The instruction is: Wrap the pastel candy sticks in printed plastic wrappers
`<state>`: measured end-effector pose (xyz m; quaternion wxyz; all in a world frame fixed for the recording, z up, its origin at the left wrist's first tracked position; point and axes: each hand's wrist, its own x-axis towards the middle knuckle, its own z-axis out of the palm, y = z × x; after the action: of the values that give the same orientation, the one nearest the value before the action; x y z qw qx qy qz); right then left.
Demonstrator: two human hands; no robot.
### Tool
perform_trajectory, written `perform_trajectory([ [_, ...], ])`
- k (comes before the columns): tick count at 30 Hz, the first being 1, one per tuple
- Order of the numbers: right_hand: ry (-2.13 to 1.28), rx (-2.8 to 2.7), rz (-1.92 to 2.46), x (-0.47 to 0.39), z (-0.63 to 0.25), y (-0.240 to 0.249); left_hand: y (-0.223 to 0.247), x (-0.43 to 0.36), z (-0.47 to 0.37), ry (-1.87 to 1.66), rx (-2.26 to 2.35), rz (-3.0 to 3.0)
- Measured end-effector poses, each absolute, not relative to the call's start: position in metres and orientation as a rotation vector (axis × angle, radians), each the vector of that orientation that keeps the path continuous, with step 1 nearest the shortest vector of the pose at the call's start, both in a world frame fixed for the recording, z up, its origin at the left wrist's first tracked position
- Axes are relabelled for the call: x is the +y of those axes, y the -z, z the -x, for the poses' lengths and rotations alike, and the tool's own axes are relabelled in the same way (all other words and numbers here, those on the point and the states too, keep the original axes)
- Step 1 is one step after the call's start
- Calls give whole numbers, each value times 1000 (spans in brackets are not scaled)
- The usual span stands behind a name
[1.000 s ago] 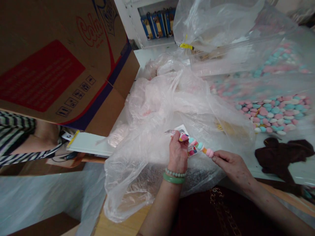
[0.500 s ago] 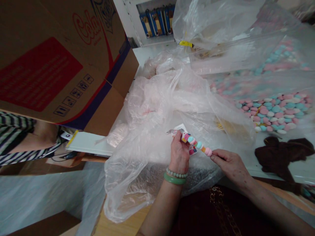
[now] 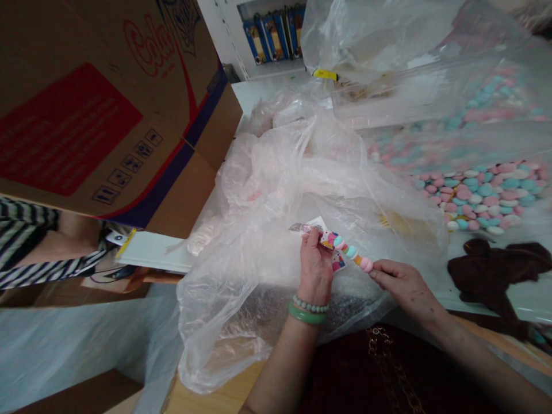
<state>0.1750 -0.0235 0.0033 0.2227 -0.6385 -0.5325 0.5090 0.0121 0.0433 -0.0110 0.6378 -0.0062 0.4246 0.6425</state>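
Observation:
My left hand (image 3: 317, 265), with a green bangle and a beaded bracelet at its wrist, is closed on a printed wrapper (image 3: 322, 225) with colourful dots. A candy skewer (image 3: 351, 253) of pink, blue and orange pieces slants down to the right, its upper end at the wrapper. At its lower right end my right hand (image 3: 399, 280) pinches the stick. Both hands are above a large clear plastic bag (image 3: 267, 253) spread over the table. Whether the skewer's upper end is inside the wrapper is hard to tell.
A large cardboard box (image 3: 172, 144) stands at the left, with a person's striped sleeve (image 3: 26, 276) below it. Pink, blue and white candies (image 3: 487, 195) lie at the right under plastic. A brown cloth (image 3: 487, 270) is near the right edge, and a yellow cutter (image 3: 325, 75) at the back.
The wrapper and the upper end of the skewer have shifted slightly right relative to my left hand. Both hands keep their hold and have barely moved.

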Motion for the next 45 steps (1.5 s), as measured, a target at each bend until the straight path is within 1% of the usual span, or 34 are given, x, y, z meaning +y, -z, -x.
perform_trajectory([
  [5, -1690, -1225, 1647, -22, -176, 1, 16, 45, -10, -1539, 945, 17],
  [10, -1775, -1078, 1625, -21, -172, -5, 19, 45, -11, -1519, 938, 6],
  [15, -1807, -1038, 1645, -22, -171, -3, 16, 44, -12, -1539, 956, -204],
  [23, -1202, -1616, 1779, -27, -172, -6, 15, 44, -12, -1541, 1066, -192],
  [25, -981, -1776, 1801, -29, -174, -6, 16, 44, -11, -1555, 1082, -200],
  [29, -481, -2101, 1731, -34, -176, -3, 17, 44, -10, -1574, 1117, -214],
  [31, -319, -2211, 1673, -36, -175, -1, 17, 44, -11, -1575, 1123, -200],
  [33, -234, -2266, 1632, -38, -173, -1, 18, 45, -11, -1578, 1135, -181],
  [36, -272, -2257, 1612, -38, -171, -1, 21, 46, -13, -1596, 1147, -169],
  [39, -435, -2167, 1622, -37, -172, -2, 22, 46, -14, -1582, 1136, -182],
  [42, -705, -2003, 1682, -32, -175, -1, 20, 45, -15, -1531, 1129, -198],
  [45, -1049, -1788, 1741, -26, -177, 1, 19, 44, -14, -1477, 1076, -223],
])
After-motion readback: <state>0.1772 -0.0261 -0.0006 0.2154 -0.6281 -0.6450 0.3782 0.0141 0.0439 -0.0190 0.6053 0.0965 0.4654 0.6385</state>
